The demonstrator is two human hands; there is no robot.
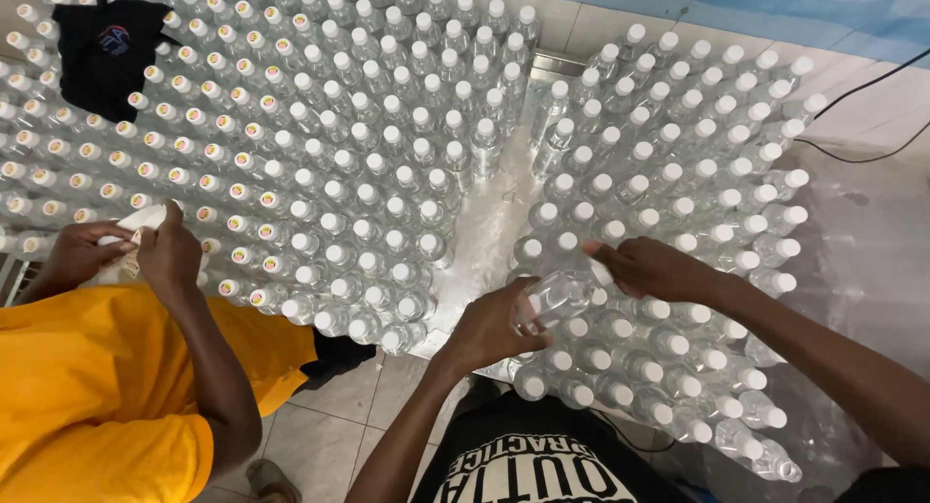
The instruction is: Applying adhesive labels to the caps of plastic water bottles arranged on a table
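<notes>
A clear bottle (559,297) is held sideways, near the middle, above the standing bottles (668,270). The left hand (494,329) is wrapped around its bottom. The right hand (649,267) is closed on its cap end.

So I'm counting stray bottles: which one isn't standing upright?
The clear bottle held tilted between the person's left hand and right hand; every other stands upright.

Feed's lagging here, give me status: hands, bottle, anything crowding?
Left hand grips clear bottle lying sideways; right hand at its cap end. Capped bottles packed all around. Co-worker's hands busy at far left.
</notes>
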